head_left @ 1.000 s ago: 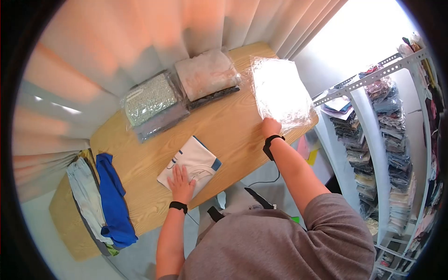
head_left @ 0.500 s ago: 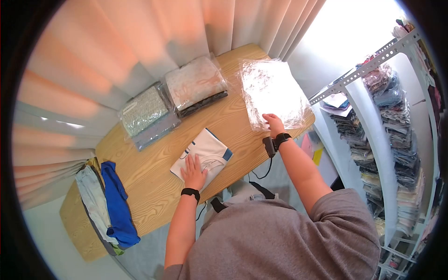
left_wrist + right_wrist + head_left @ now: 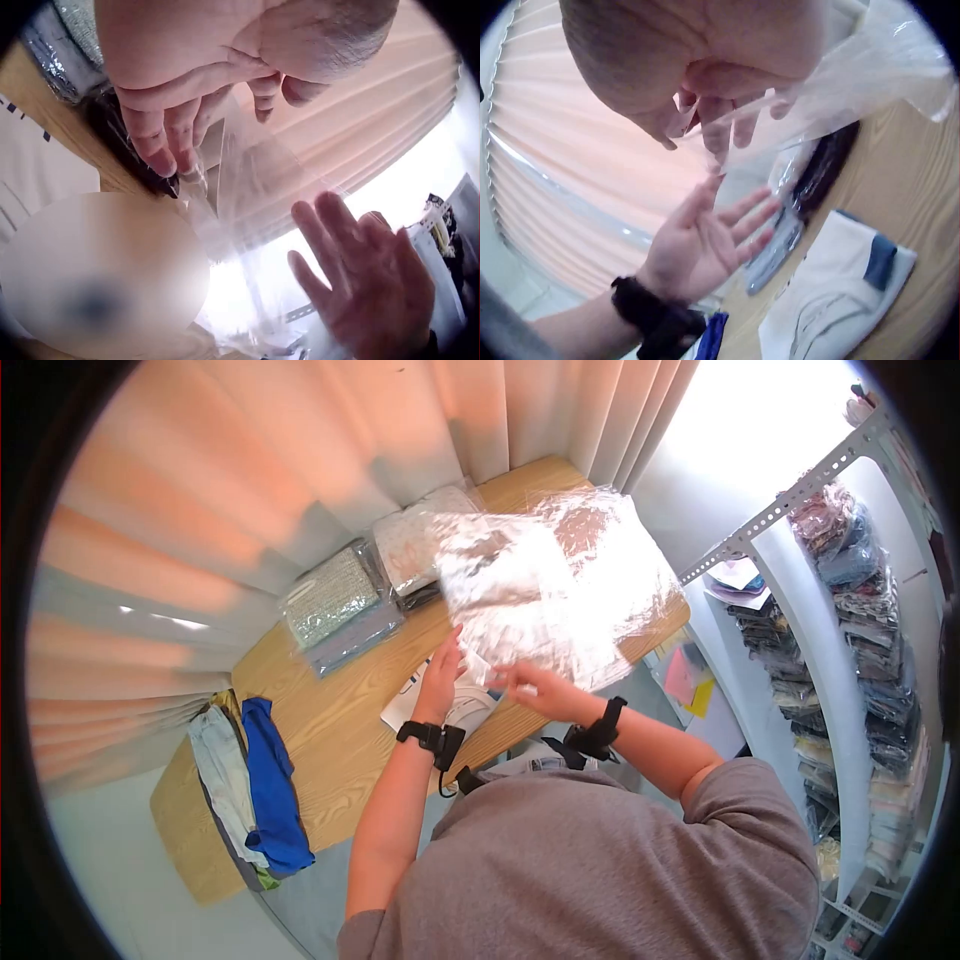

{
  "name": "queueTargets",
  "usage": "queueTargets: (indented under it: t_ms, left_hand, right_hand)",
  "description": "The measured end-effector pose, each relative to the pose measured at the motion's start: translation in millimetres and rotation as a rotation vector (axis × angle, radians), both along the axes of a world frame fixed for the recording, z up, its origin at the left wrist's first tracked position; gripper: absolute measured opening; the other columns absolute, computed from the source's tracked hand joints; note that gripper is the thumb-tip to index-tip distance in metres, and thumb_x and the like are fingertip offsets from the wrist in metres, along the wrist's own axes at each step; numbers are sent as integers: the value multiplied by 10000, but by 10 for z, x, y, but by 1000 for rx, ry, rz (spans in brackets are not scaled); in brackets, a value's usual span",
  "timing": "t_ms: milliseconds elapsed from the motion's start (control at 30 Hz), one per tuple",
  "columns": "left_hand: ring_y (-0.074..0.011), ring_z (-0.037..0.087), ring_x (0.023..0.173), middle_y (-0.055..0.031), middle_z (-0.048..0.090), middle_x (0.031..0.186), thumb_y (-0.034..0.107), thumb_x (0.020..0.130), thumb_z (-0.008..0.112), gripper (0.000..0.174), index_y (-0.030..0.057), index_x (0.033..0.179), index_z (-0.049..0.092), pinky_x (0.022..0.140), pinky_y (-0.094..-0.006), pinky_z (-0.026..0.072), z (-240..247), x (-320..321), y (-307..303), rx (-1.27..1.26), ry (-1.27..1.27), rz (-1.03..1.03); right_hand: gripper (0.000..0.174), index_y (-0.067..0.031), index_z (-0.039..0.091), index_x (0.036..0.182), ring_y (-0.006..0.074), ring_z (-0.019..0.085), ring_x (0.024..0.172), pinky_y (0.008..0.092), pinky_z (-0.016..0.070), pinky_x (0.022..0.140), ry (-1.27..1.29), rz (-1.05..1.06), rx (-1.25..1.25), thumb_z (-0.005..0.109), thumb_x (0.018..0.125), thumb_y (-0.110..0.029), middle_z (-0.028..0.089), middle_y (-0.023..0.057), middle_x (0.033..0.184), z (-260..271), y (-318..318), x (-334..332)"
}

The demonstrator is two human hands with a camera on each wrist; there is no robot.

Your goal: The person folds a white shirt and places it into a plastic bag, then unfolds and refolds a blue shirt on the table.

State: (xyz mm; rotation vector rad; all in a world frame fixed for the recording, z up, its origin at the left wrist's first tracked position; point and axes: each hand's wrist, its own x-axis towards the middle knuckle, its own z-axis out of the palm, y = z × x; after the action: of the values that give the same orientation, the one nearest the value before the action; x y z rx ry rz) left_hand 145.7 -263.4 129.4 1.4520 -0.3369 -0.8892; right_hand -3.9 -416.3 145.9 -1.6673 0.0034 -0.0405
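A clear plastic bag (image 3: 505, 580) is lifted over the table, its near edge between the two hands. My right hand (image 3: 545, 690) pinches that edge; in the right wrist view the film (image 3: 817, 112) runs across its fingers. My left hand (image 3: 440, 685) is raised beside the edge with its fingers extended, and in the left wrist view its fingertips meet the film (image 3: 247, 165). Below the hands lies a folded white T-shirt (image 3: 832, 292) with blue trim, partly hidden in the head view by the left hand and the bag.
More clear bags (image 3: 630, 570) lie at the table's right end. Bagged garments (image 3: 335, 600) sit along the curtain side. Blue (image 3: 272, 790) and pale (image 3: 225, 780) garments drape over the left end. A metal rack (image 3: 790, 510) with stacked bagged clothes stands on the right.
The right hand has moved left from the bag pile, bringing one bag over the T-shirt. The left hand has risen off the T-shirt to the bag's edge.
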Motion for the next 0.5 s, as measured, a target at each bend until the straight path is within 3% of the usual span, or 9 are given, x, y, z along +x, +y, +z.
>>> queueTargets:
  t_ms: [33,133,167,200,333,367,433,500]
  left_hand:
    - [-151,489,1096,-89,471,1303,181,951,421,397,90,1338,428,893,-311,430,111,-17,-25,110,-64,40]
    - [-158,562,1046,-54,493,1305,155,965,388,361,99,1314,461,814,-275,464,-346,151,99,149,-139,-87]
    - [-142,618,934,-41,532,1265,119,957,392,335,81,1270,507,710,-245,479,-395,141,145,188,-192,8]
    - [-142,618,934,-41,532,1265,119,957,392,335,81,1270,507,710,-245,479,-367,143,212,197,-186,39]
    - [-140,620,927,-32,546,1253,105,940,420,340,69,1267,506,713,-231,456,-256,196,731,82,-153,305]
    - [-130,613,919,-27,547,1253,95,926,440,352,77,1272,504,721,-221,446,-234,208,934,74,-184,363]
    - [-113,598,897,-22,548,1254,72,891,481,387,83,1277,501,729,-205,428,-225,193,1337,82,-188,519]
    - [-105,585,882,-26,546,1259,50,857,512,423,74,1279,495,719,-198,420,-289,161,1780,56,-117,720]
  right_hand:
    - [108,-37,482,834,260,444,1230,369,367,966,29,91,-50,553,875,-107,609,119,1137,43,75,-32]
    - [97,-39,509,854,270,457,1214,378,374,957,-12,252,-161,559,872,-121,620,109,1113,56,203,-98]
    - [116,-30,551,887,263,518,1141,364,408,917,-17,224,-157,570,869,-144,632,113,1072,13,221,-110]
    - [116,-30,551,887,263,518,1141,364,408,917,-17,255,-150,570,869,-144,632,113,1072,17,208,-117]
    - [170,2,602,886,190,615,829,285,472,746,147,-108,-182,592,858,-165,655,94,898,-168,41,-92]
    - [170,2,602,886,190,615,829,285,472,746,148,-82,-178,592,858,-165,655,94,898,-278,-4,-84]
    - [162,13,598,865,151,607,755,273,475,690,326,-234,-36,573,858,-148,650,87,797,-409,-54,-70]
    - [171,22,594,868,145,604,732,271,476,678,391,-163,-81,562,860,-146,647,88,771,-467,-19,-50]
